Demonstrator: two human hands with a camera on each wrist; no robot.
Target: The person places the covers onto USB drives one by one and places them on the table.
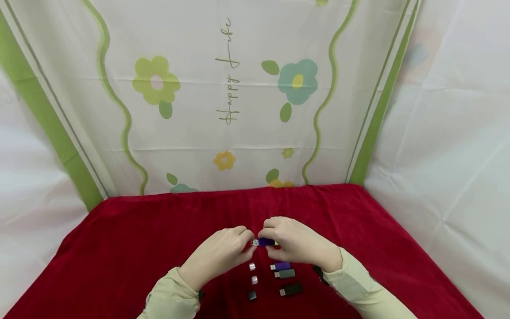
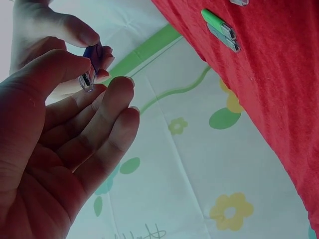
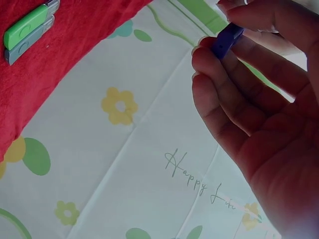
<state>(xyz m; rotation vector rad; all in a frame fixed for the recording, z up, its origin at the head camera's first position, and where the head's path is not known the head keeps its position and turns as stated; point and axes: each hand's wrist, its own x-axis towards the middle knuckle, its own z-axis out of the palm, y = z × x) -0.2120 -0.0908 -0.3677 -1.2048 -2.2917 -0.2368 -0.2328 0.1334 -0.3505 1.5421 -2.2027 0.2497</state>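
Between both hands is a purple USB stick (image 1: 265,242), its metal plug toward the left. My right hand (image 1: 296,239) pinches its purple body (image 3: 227,41) between thumb and fingers. At the plug end, a clear cap (image 2: 86,83) is pinched by the thumb and a finger of my left hand (image 1: 221,248); it overlaps the plug in the left wrist view. Below the hands on the red cloth lie another purple USB stick (image 1: 281,266), a grey one (image 1: 286,274) and a black one (image 1: 292,289). Two clear caps (image 1: 254,280) and a dark cap (image 1: 253,295) lie left of them.
Red cloth (image 1: 139,248) covers the table. In the right wrist view a green USB stick (image 3: 27,26) lies against a grey-blue one (image 3: 25,49). A dark object (image 1: 320,272) is partly hidden by the right wrist. White printed curtains (image 1: 191,133) stand behind and at both sides.
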